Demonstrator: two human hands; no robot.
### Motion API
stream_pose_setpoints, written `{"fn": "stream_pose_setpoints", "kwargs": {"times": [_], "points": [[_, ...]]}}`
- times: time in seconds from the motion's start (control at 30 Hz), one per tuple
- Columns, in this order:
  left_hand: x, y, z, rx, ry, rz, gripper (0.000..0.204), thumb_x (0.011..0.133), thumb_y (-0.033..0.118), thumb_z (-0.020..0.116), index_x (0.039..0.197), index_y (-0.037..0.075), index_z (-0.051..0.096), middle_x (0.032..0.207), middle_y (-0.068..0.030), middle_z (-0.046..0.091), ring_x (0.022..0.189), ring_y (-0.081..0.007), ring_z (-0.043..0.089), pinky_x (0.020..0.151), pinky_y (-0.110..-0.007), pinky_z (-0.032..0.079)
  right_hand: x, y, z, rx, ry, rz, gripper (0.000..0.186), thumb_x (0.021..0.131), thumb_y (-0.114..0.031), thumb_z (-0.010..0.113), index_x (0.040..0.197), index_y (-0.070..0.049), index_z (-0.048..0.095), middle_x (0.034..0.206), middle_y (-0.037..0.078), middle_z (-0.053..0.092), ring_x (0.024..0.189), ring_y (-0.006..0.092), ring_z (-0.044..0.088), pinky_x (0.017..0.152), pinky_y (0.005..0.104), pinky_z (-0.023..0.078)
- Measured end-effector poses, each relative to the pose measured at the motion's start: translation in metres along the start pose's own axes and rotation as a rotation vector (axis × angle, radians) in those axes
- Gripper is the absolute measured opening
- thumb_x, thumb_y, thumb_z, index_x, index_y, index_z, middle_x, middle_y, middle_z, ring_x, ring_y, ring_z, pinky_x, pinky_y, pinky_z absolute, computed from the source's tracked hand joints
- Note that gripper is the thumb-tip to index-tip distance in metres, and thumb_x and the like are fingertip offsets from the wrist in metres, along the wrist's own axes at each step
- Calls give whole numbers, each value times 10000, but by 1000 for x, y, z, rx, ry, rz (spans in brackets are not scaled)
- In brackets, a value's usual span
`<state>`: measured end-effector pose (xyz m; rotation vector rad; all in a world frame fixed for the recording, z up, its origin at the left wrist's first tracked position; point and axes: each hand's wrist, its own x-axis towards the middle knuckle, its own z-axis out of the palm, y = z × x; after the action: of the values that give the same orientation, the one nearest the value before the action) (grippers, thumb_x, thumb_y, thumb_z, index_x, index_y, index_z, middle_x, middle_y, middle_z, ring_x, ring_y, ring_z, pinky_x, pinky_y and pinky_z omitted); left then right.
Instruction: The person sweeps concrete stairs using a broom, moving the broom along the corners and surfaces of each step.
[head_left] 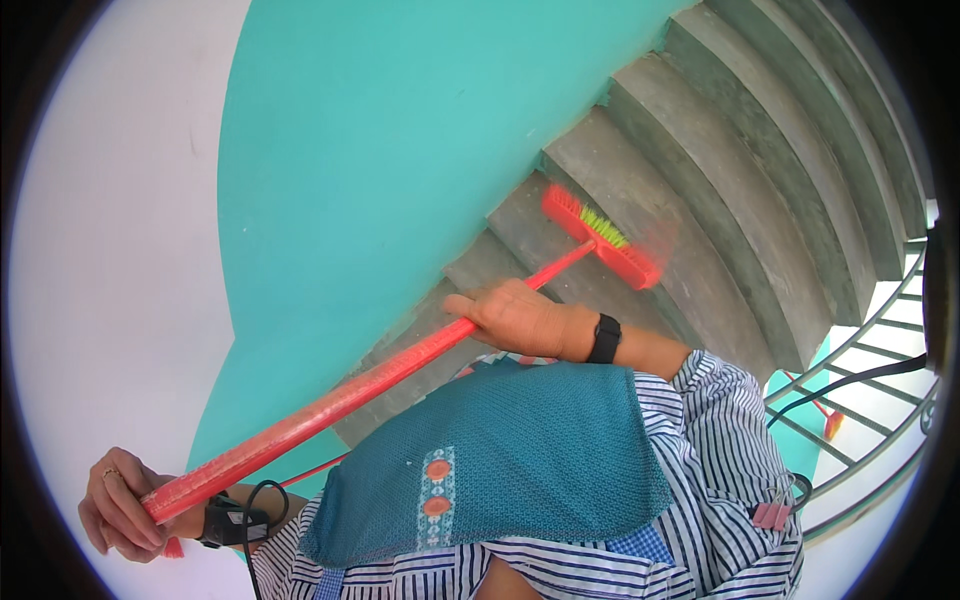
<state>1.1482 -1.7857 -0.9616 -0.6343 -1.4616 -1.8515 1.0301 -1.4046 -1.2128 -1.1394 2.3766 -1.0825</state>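
A curved flight of bare grey concrete stairs (pixel 720 190) fills the upper right of the head view, running up beside a wall painted turquoise (pixel 400 130) below and white (pixel 110 250) to the left, with a grey metal railing (pixel 880 380) bending along the stairs' outer edge at the right. The person's striped shirt and a teal cloth (pixel 500 460) draped over the chest take up the bottom of the view. Across all this lies a long red push broom (pixel 390 370), its handle slanting from lower left to upper right, and its red head with yellow-green bristles (pixel 603 237) resting on a step near the middle of the flight, blurred as if mid-stroke. The right hand (pixel 515 318), with a black wristband behind it, is closed around the handle about halfway along, knuckles up. The left hand (pixel 125 500), a ring on one finger and a black strap at the wrist, is wrapped tight around the handle's near end, fingers curled fully round it. Judging by this, the work in hand is sweeping the stairs, with the brush on one tread partway up. The next move calls for drawing the head along that tread toward its edge, the right hand guiding the stroke and the left steadying the end, while keeping the bristles flat on the narrow, wedge-shaped step. A small red object (pixel 832 424) shows past the railing; I cannot tell what it is.
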Motion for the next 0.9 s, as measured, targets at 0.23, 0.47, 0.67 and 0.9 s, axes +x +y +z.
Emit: {"fn": "stream_pose_setpoints", "kwargs": {"times": [0.23,0.47,0.67,0.9], "points": [[31,-96,70,-402,-1160,-314,90,743,28,554,713,-20,625,621,-120,608,583,-222,614,668,-294,561,16,92,33,-80,404,36,219,746,-87,618,953,-96,548,752,125,611,744,346,592,647,453,458],[6,-155,62,40,-491,-437,171,758,127,640,610,120,553,442,22,484,381,-127,470,353,-193,385,39,155,64,19,328,262,123,776,-119,590,895,-100,566,750,132,621,719,350,595,627,441,458],[43,-80,26,-356,-573,-267,237,731,-13,471,617,113,637,453,28,545,474,-65,593,360,-137,187,41,52,33,72,281,189,45,777,-103,554,817,-87,563,707,145,607,686,356,590,598,456,449],[40,-153,79,-298,-813,-55,88,722,11,570,714,87,613,555,-17,552,474,-124,556,399,-202,413,33,141,30,-16,668,338,60,782,-103,532,756,-78,579,755,121,631,752,319,610,621,453,447]]}}
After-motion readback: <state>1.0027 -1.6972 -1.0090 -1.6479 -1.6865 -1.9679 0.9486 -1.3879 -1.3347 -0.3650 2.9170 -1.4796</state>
